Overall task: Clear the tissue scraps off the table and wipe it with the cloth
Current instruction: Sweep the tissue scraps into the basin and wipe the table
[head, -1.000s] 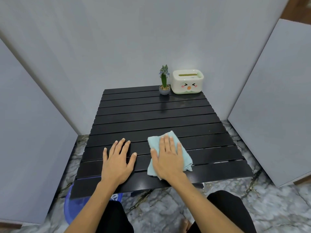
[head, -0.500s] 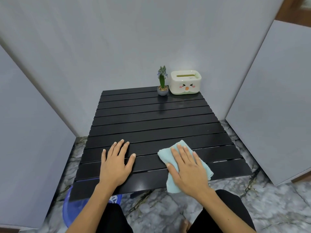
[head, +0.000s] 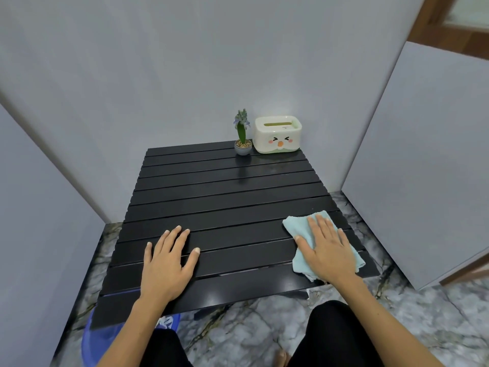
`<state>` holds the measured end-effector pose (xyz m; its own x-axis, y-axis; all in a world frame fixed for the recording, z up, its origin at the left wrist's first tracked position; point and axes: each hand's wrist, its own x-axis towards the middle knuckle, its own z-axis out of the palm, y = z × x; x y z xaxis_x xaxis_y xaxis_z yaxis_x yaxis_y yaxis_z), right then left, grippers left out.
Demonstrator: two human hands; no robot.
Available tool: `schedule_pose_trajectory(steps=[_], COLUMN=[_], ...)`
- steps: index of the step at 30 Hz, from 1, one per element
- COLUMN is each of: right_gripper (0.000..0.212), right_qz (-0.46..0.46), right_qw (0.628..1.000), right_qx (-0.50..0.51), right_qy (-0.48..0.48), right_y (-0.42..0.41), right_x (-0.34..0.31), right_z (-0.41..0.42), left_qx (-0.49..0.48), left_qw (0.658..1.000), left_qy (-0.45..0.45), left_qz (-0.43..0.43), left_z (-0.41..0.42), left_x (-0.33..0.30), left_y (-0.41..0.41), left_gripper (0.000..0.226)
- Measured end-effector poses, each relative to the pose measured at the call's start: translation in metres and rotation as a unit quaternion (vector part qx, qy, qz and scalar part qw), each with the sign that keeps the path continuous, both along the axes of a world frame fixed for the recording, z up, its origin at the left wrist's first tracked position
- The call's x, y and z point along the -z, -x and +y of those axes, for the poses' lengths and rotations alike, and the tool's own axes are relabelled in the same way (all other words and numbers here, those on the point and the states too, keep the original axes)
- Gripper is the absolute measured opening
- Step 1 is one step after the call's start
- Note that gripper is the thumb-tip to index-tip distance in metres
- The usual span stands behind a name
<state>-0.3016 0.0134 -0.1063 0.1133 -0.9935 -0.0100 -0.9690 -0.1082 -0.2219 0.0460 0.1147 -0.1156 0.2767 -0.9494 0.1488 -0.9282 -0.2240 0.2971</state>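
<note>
The right hand (head: 328, 250) is pressing flat, fingers straight, on the cloth (head: 296, 223) at the surface's (head: 225, 197) near right corner; the left hand (head: 169, 263) is bracing, open. Even pressure and overlapping strokes along the slats would serve best.

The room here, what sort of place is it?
Probably a home corner screened off for filming: plain grey panels around a low black slatted table, marble-look floor, a cartoon-faced tissue box and small potted plant.
</note>
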Motion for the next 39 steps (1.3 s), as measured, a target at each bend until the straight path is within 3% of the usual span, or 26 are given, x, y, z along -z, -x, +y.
schedule_pose_trajectory(steps=[8, 19, 25, 33, 39], right_gripper=[0.073, 0.088, 0.084, 0.085, 0.071], right_qz=[-0.015, 0.001, 0.008, 0.008, 0.011], right_qw=[0.997, 1.000, 0.996, 0.997, 0.996], right_qx=[0.069, -0.019, -0.089, -0.070, -0.087], right_qy=[-0.012, -0.011, 0.000, -0.012, -0.004], right_y=[0.005, 0.021, 0.026, 0.027, 0.027], right_x=[-0.006, -0.006, -0.005, -0.004, -0.007], right_z=[-0.013, 0.027, 0.013, -0.014, -0.019], left_qx=[-0.001, -0.010, 0.034, 0.079, 0.074], left_qw=[1.000, 0.999, 0.999, 0.997, 0.997], left_qy=[-0.006, -0.034, -0.026, -0.014, -0.035], left_qz=[-0.001, 0.022, 0.010, 0.009, -0.005], left_z=[0.000, 0.001, -0.008, -0.031, -0.034], left_x=[-0.003, -0.010, -0.010, -0.013, -0.013], left_y=[0.002, 0.018, 0.054, 0.102, 0.111], left_gripper=[0.074, 0.072, 0.077, 0.078, 0.082])
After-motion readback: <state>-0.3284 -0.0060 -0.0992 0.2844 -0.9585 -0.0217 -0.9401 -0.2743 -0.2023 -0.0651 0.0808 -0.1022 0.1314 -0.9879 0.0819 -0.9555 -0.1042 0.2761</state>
